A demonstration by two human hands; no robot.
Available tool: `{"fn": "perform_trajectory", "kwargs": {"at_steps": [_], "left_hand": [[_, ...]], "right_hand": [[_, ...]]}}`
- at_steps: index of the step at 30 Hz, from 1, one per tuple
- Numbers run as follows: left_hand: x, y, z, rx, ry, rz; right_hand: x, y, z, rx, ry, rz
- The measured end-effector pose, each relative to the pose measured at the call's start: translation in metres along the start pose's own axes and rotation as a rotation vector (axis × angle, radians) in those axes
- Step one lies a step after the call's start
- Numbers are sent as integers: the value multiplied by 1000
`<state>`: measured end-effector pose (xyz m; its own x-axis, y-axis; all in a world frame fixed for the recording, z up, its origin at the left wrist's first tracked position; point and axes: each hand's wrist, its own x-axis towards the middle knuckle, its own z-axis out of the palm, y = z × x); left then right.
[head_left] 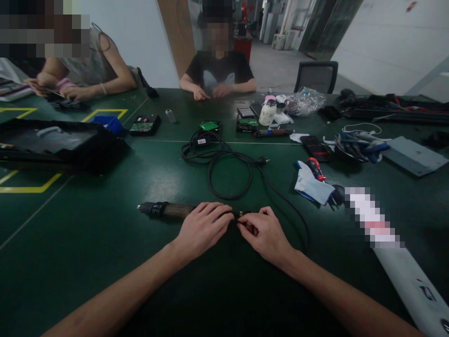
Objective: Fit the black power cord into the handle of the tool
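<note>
Through the head camera, I see the electric screwdriver [177, 210] on the near middle of the counter [87, 234], my left hand [203, 229] grasping it; my right hand's [268, 234] fingers bunch at its right end, their grip hidden, so I cannot tell what they hold.

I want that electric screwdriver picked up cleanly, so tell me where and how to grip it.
Take the electric screwdriver by its bare brown barrel, between the black nose and the left hand. Coming from above, gripping across it, looks best: the body is long and round, lies roughly level and sideways along the green table, and that hand covers its right part.
</note>
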<state>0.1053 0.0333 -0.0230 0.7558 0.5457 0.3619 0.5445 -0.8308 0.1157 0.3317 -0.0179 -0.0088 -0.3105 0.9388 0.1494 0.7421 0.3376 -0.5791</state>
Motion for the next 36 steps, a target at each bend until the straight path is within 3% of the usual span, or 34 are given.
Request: {"fn": "perform_trajectory", "kwargs": {"at_steps": [36], "left_hand": [[1,1,0,0,34,7]], "right_hand": [[1,1,2,-25,1,7]]}}
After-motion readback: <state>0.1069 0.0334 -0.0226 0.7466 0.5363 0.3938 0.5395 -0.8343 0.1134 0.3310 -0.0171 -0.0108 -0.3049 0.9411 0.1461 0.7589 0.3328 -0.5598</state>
